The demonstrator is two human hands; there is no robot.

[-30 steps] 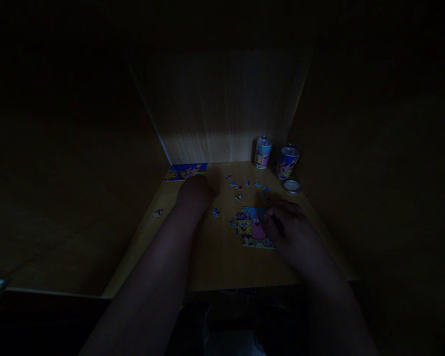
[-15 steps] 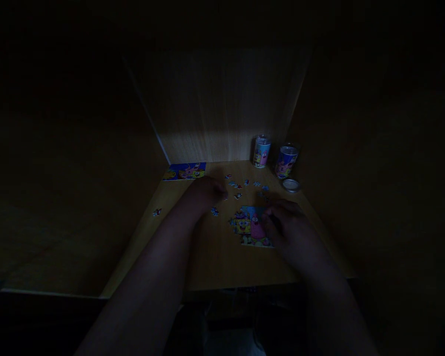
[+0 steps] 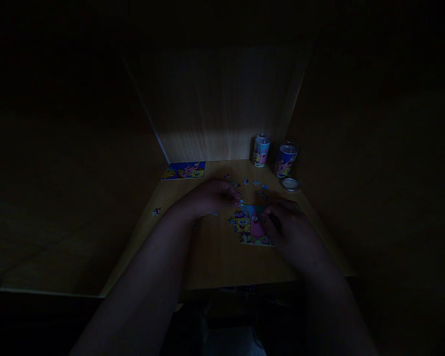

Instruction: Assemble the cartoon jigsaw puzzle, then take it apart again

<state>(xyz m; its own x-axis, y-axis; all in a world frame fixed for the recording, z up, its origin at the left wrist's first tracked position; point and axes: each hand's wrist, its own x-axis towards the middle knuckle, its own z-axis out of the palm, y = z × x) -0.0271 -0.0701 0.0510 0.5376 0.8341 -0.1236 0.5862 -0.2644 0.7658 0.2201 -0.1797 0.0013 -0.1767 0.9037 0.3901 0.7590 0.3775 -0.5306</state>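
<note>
Pale-blue piece [image 3: 241, 202], pinched by the left hand [image 3: 218, 195], could shift the partial puzzle [image 3: 251, 226] if pressed askew; whether the right hand [image 3: 288, 226] pinches, I cannot tell.

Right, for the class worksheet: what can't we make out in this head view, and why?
- Part-built puzzle, right side: hidden by the right hand.
- Small piece at the left hand: print too small and dim, partly covered by the fingers.
- Blue can: contents lost in the dark.
- Forearms: cut off by the bottom edge.
</note>
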